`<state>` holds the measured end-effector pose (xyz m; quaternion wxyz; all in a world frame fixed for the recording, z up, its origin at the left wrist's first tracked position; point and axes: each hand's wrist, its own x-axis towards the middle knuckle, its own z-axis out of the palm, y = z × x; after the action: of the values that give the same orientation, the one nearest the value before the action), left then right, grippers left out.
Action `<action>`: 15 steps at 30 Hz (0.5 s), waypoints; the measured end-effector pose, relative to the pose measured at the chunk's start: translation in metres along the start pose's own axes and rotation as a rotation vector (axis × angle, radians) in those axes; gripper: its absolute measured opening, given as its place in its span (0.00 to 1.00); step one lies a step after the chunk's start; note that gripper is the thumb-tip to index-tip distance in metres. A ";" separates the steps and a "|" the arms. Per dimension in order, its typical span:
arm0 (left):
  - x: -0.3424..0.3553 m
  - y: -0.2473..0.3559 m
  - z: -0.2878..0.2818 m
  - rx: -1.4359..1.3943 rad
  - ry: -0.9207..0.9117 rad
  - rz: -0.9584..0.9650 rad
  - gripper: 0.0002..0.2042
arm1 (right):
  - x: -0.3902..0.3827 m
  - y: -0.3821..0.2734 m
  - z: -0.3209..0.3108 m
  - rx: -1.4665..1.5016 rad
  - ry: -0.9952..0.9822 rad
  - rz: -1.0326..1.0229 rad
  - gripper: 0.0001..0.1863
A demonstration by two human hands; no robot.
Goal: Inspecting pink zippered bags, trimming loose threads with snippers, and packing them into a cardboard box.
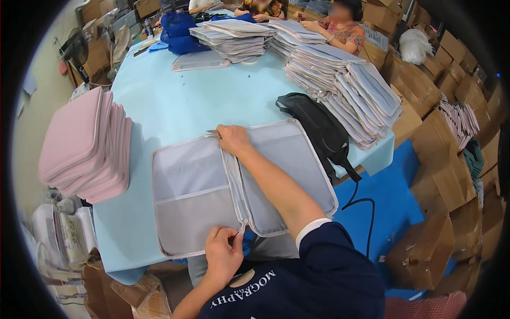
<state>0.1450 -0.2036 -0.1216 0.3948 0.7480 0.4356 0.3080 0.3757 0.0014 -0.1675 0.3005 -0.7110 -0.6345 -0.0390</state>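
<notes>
An open zippered case (191,170) with pale grey lining, pockets and a central spine lies on the table in front of me. My right hand (232,139) is at the top of the spine, closed around small metal snips (211,132) whose tips point left. My left hand (223,252) pinches the case's lower edge at the bottom of the spine. A black bag (313,127) with straps lies just right of the case. To the left stands a stack of pink padded cases (74,138).
The blue-covered table (141,85) also holds several piles of grey cases (342,93) and blue mesh items (178,34) at the back. Co-workers (348,40) are at the far side. Cardboard boxes (417,250) line the right floor, a fan (74,50) stands at left, and a dark cord (366,201) hangs beside me.
</notes>
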 end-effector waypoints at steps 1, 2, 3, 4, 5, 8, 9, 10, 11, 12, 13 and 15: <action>0.001 0.000 0.000 0.114 -0.007 0.109 0.03 | -0.001 -0.002 -0.004 0.015 -0.002 0.014 0.03; 0.001 0.000 0.001 0.228 -0.013 0.218 0.04 | -0.001 -0.003 -0.006 0.029 -0.004 0.027 0.03; 0.001 -0.001 0.003 0.225 -0.010 0.208 0.04 | -0.001 -0.002 -0.004 0.030 -0.014 0.023 0.03; 0.000 -0.001 0.007 0.285 0.017 0.295 0.05 | 0.000 0.000 -0.003 0.013 0.014 0.007 0.03; 0.000 -0.001 0.010 0.346 0.044 0.383 0.06 | 0.000 0.002 -0.002 -0.004 0.042 -0.009 0.03; -0.001 -0.009 0.011 0.345 0.032 0.346 0.07 | 0.002 0.000 0.000 0.025 0.046 -0.024 0.02; 0.000 -0.011 0.010 0.331 -0.001 0.312 0.07 | 0.004 -0.002 0.000 0.030 0.044 -0.031 0.02; -0.001 -0.012 0.009 0.333 0.002 0.307 0.07 | 0.003 -0.003 0.000 0.022 0.053 -0.030 0.02; 0.000 -0.012 0.009 0.246 -0.014 0.259 0.08 | 0.004 -0.005 0.001 0.016 0.063 -0.030 0.02; 0.002 -0.011 0.008 0.161 -0.030 0.212 0.09 | 0.007 -0.004 0.002 0.022 0.063 -0.035 0.02; 0.004 -0.009 0.006 0.168 -0.024 0.211 0.09 | 0.011 -0.002 0.004 0.019 0.100 -0.039 0.02; 0.014 -0.004 0.001 0.226 0.011 0.266 0.09 | 0.021 -0.001 -0.001 0.025 0.146 -0.050 0.02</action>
<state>0.1502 -0.1902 -0.1233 0.2618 0.8369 0.3669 0.3107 0.3791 0.0199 -0.1574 0.3538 -0.6865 -0.6289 -0.0902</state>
